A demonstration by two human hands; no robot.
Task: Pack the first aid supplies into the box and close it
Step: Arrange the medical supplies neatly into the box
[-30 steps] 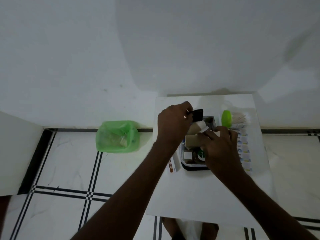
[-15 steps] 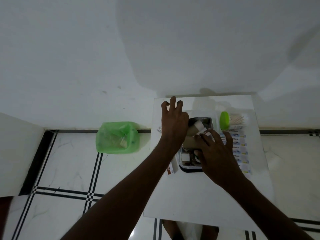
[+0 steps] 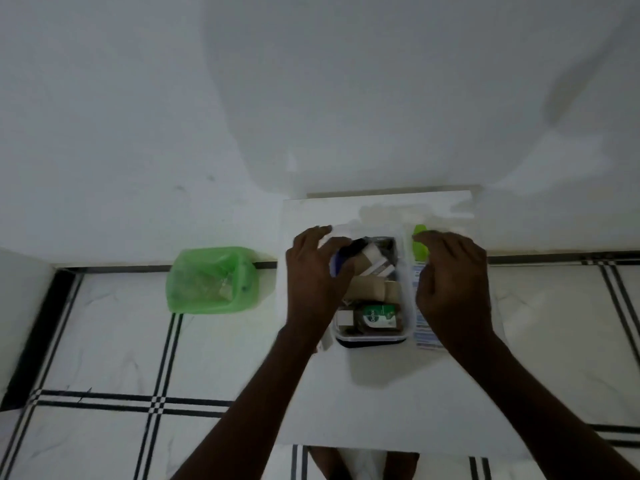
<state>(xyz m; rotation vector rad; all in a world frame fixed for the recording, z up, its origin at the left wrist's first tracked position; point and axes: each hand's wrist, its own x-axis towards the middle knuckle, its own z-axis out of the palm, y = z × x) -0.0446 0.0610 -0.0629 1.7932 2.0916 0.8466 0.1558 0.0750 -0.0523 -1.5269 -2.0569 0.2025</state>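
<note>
A clear box with a dark base point(image 3: 370, 341) stands on the small white table point(image 3: 381, 403). Inside lie a brown Dettol bottle point(image 3: 375, 317), brown bandage rolls point(image 3: 367, 289) and a white carton point(image 3: 377, 266). A faint transparent lid point(image 3: 346, 232) hovers over the box's far end. My left hand point(image 3: 311, 278) pinches its left edge. My right hand point(image 3: 450, 285) curls at its right edge, next to a green-capped container point(image 3: 420, 251). A strip of plasters point(image 3: 424, 332) lies right of the box, partly under my right hand.
A bin lined with a green bag point(image 3: 211, 280) stands on the tiled floor left of the table, against the white wall. A small carton point(image 3: 323, 344) peeks out beneath my left wrist. My knees show below the table's near edge.
The left hand let go of a black item, reached past the box and now grips the clear lid. The right hand left the box contents and moved to its right side.
</note>
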